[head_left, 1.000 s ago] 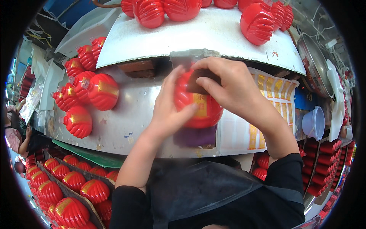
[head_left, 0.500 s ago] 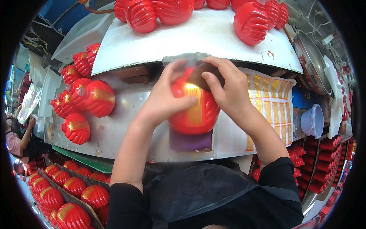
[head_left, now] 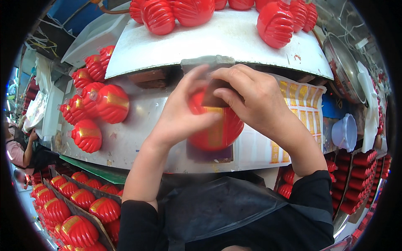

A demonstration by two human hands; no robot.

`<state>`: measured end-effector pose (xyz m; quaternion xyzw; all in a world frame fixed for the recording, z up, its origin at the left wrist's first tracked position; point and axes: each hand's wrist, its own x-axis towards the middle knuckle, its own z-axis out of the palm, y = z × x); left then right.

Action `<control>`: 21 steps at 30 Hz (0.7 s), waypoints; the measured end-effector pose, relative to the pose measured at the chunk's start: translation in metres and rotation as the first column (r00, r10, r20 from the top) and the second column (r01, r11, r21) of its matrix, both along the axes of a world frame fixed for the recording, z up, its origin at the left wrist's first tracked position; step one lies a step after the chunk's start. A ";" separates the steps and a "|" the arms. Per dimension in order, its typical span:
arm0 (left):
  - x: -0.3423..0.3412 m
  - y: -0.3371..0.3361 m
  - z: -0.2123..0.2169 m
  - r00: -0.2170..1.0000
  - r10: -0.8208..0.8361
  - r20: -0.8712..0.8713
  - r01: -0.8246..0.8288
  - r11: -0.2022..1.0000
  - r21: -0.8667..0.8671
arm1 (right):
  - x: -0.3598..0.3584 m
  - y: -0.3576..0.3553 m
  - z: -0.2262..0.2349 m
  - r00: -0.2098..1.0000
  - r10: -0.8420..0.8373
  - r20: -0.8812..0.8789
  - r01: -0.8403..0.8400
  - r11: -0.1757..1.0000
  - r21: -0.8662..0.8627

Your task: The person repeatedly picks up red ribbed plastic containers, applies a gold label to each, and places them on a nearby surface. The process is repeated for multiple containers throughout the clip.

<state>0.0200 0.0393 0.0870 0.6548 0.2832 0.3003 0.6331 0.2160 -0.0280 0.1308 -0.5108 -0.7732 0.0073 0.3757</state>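
A round red bottle with ribbed sides and a gold label lies on the workbench in front of me. My left hand is curled round its left side, the thumb stretched across the label. In my right hand, between thumb and fingers, is a flat dark brown scraper pressed to the upper part of the bottle. The hands and scraper hide the neck and much of the label. Beneath the bottle shows a dark purple pad. To the right lies a sheet of gold labels.
Several labelled red bottles lie at the bench's left. More stand on a raised white board. Boxes of bottles are at lower left. A pale blue bucket and metal basin are at right. Another person is at far left.
My right hand has shifted slightly left and down over the bottle with the scraper, which now covers the label's upper end. My left hand keeps its hold. The whole view has shifted slightly.
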 end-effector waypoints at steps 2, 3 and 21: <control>0.001 -0.002 0.003 1.000 0.013 -0.016 -0.013 1.000 0.002 | 0.000 0.001 -0.002 0.998 0.019 0.056 -0.022 0.998 0.058; 0.003 -0.003 0.004 1.000 0.022 -0.006 -0.022 1.000 0.003 | 0.001 0.001 -0.003 0.997 0.015 0.075 -0.021 0.997 0.069; 0.007 0.014 -0.009 0.930 0.330 0.158 -0.263 0.904 -0.338 | -0.004 -0.076 -0.078 0.955 0.295 -0.024 -0.287 0.941 0.178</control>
